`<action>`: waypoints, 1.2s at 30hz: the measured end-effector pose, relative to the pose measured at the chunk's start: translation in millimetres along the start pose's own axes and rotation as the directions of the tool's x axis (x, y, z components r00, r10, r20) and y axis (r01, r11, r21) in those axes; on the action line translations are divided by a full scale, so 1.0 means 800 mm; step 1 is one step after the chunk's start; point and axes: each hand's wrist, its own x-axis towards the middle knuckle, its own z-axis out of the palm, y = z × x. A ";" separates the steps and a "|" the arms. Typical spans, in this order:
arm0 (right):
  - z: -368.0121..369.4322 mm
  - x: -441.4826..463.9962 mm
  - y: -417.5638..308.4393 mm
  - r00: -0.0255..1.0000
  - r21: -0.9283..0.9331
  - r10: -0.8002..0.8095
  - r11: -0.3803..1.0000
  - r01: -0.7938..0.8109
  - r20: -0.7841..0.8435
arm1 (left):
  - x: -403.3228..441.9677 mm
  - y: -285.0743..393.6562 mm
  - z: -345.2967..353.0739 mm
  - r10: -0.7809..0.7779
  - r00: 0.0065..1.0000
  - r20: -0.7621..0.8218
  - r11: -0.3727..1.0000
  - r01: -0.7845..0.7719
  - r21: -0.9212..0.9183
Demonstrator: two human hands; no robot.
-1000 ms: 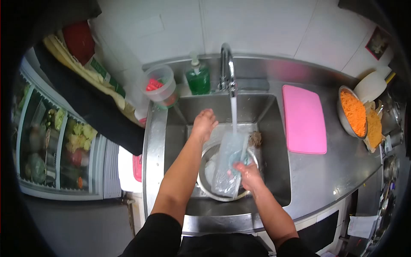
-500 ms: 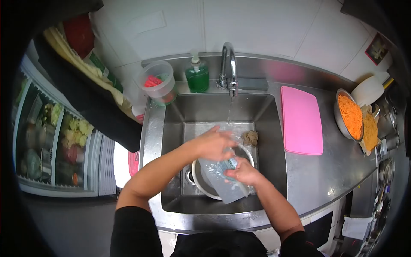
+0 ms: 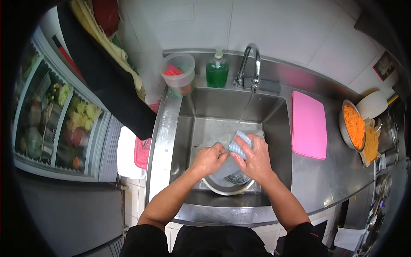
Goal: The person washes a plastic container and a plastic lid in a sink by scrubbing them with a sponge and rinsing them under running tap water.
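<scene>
My left hand (image 3: 209, 160) is closed on the edge of a translucent, flat plastic piece (image 3: 222, 171); its exact kind is unclear. In my right hand (image 3: 257, 159) is a blue-and-white checked sponge cloth (image 3: 240, 143), folded up and held close to the plastic piece. Below both hands a round metal bowl (image 3: 227, 191) sits in the steel sink (image 3: 214, 124), partly covered by the plastic. Water runs in a thin stream from the tap (image 3: 255, 81) behind the hands.
Behind the sink stand a clear tub (image 3: 182, 83) and a bottle of green soap (image 3: 217, 73). A pink board (image 3: 309, 126) lies to the right, with a bowl of shredded orange food (image 3: 354, 127) beyond it. A glass-fronted fridge (image 3: 55, 115) is at left.
My left hand has come down and left from above the plastic piece and now grips its edge. My right hand has risen, showing the checked cloth. The brown scrubber is now hidden. The view has shifted.
</scene>
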 end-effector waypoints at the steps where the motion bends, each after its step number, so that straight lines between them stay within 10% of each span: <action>1: 0.000 -0.008 -0.008 1.000 -0.007 -0.027 1.000 0.027 0.012 | -0.006 -0.002 0.008 -0.021 1.000 -0.018 0.998 0.020 -0.060; 20: 0.041 -0.022 0.002 0.959 0.018 -0.086 0.996 0.084 0.272 | -0.077 -0.024 0.067 -0.271 0.962 -0.040 0.902 0.239 -0.360; 36: 0.034 -0.019 0.027 0.931 -0.026 -0.143 0.987 0.160 0.337 | -0.063 -0.025 0.081 -0.045 0.993 -0.106 0.975 0.021 -0.220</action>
